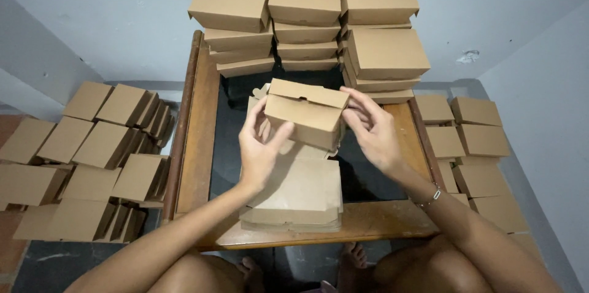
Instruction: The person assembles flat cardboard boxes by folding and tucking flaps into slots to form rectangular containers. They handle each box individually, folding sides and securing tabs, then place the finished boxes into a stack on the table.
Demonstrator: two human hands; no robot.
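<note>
Cardboard box [305, 115], folded up and lid closed, held in the air over the table between both hands

left hand [261, 146] grips the box's left end, thumb on the front face, fingers behind; right hand [374, 130] has fingers spread along the right end, looks like it's steadying or pressing the side flap. Box sits above a stack of flat blanks [300, 198] on the wooden table [199, 139], close to hand. Finished boxes [307, 17] piled at the table's far edge, more on the floor left [92, 152] and right [472, 139], so the middle stays free as work space
</note>
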